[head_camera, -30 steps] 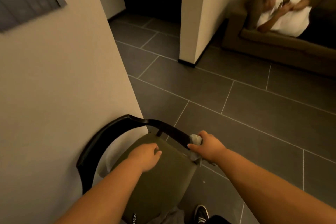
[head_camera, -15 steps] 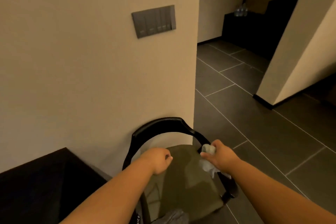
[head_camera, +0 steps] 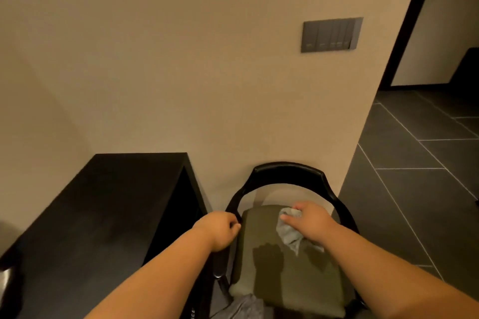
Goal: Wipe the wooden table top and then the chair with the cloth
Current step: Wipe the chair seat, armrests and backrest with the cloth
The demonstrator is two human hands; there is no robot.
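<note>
A chair (head_camera: 285, 172) with a curved black back rail and an olive seat cushion (head_camera: 287, 272) stands against the beige wall. My right hand (head_camera: 309, 223) grips a crumpled grey cloth (head_camera: 289, 232) and holds it down on the rear part of the cushion. Darker damp-looking patches mark the cushion just in front of the cloth. My left hand (head_camera: 220, 230) grips the left arm of the chair's black rail. To the left lies the dark table top (head_camera: 90, 215).
A grey switch panel (head_camera: 331, 35) is on the wall above the chair. Dark tiled floor (head_camera: 414, 176) stretches to the right, with a doorway at the far right. A bit of grey fabric (head_camera: 241, 308) shows at the bottom edge.
The view swung left, bringing the dark table into sight. My right hand moved with the cloth from the chair's right rail onto the seat cushion. My left hand went to the left rail.
</note>
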